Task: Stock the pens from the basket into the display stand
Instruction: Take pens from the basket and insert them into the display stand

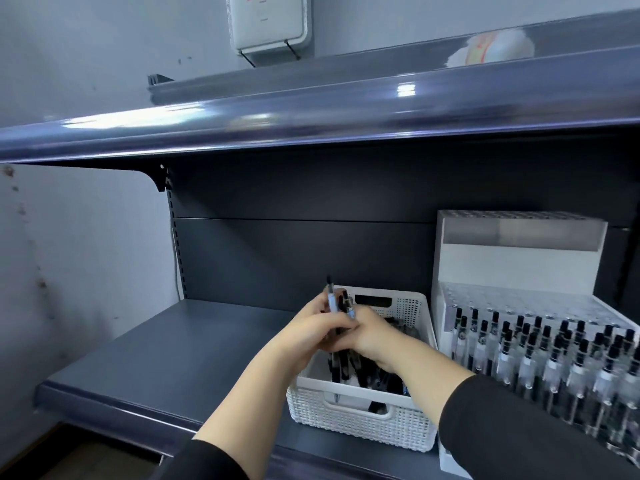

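Pens (337, 308) stand bunched upright above the white basket (360, 415), both hands' fingers wrapped round them: left hand (313, 329), right hand (372, 336), likely squaring them for the display stand (519, 268) beside the basket.

The upper shelf (311, 109) has a glossy dark edge strip that throws back bright highlights, while the lower shelf (173, 341) looks like smooth, matt painted metal. The basket (363, 417) is white plastic moulded in a woven, perforated pattern. The display stand (519, 265) is smooth white plastic with a dotted, perforated top. The pens (526, 358) have frosted translucent barrels and black caps. Both sleeves (502, 427) are matt black cloth.
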`<state>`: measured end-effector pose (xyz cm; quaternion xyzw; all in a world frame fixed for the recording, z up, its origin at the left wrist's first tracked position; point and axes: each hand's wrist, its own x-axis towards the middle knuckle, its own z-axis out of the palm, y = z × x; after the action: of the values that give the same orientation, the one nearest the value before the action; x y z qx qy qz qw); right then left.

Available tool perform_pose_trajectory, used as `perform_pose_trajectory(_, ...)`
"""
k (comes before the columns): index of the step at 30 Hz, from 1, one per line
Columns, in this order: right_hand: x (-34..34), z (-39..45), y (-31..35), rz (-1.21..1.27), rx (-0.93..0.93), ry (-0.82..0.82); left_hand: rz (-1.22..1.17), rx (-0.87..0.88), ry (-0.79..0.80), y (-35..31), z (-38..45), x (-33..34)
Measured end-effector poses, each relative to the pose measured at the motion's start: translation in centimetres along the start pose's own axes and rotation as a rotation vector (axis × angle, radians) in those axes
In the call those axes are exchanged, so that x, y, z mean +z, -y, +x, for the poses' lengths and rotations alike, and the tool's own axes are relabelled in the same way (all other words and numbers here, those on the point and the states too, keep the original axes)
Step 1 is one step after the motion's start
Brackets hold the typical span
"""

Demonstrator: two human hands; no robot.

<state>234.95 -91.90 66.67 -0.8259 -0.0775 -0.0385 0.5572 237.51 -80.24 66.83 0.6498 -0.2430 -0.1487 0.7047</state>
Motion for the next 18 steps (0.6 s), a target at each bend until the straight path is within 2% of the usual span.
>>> perform_pose_trajectory(6,0.3,-0.1,-0.3,-0.052,0.06,0.047,0.017,-0.023,-0.019,0.1,-0.2,-0.3)
perform_pose_trajectory(10,0.0,0.2,0.7,0.063,0.043,-0.102,-0.05,0.046,-0.013,-0.5,-0.5,-0.6)
perform_pose_trajectory(13,-0.9,-0.4,2.9,0.284,-0.012,-0.17,-0.008,0.063,0.08,-1.5,-1.5,-0.7)
perform_pose_trajectory(16,-1.6,-1.9,5.7,0.498,-0.055,-0.099,0.049,-0.009,0.25,-3.3,-2.6,-0.1)
perform_pose_trajectory(18,-2.2,-3.2,7.2,0.516,-0.056,-0.064,0.057,-0.071,0.294,-4.4,-3.4,1.0)
